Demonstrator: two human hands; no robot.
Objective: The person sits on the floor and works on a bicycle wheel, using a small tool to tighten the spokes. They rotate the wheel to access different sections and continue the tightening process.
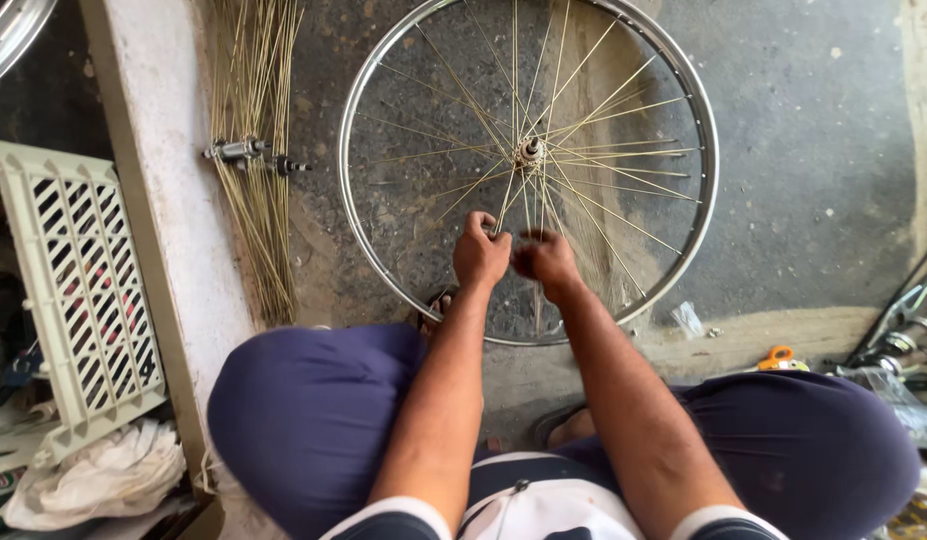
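two hands work close together over a bicycle wheel rim (pixel 383 80) that lies flat on the concrete floor (pixel 813 150) in front of our knees. our left hand (pixel 480 250) is curled in a fist around a thin brass-coloured spoke (pixel 503 205), gripping it near the wheel's six o'clock side. our right hand (pixel 546 258) sits just beside it, fingers bunched narrow and pinched on the spokes there; which one it grips we cannot tell. both hands are inside the rim, just below the hub (pixel 529 151), which sits at the wheel's centre with spokes fanning out to the rim all round.

at nine o'clock from the wheel, a bundle of loose spokes (pixel 251 200) lies along the floor with a spare hub axle (pixel 248 152) resting across it. farther toward nine o'clock stands a white plastic crate (pixel 78 290), with crumpled white cloth (pixel 103 480) below it. at four o'clock from the wheel we see an orange-handled tool (pixel 779 357) near some metal bicycle parts (pixel 903 340).
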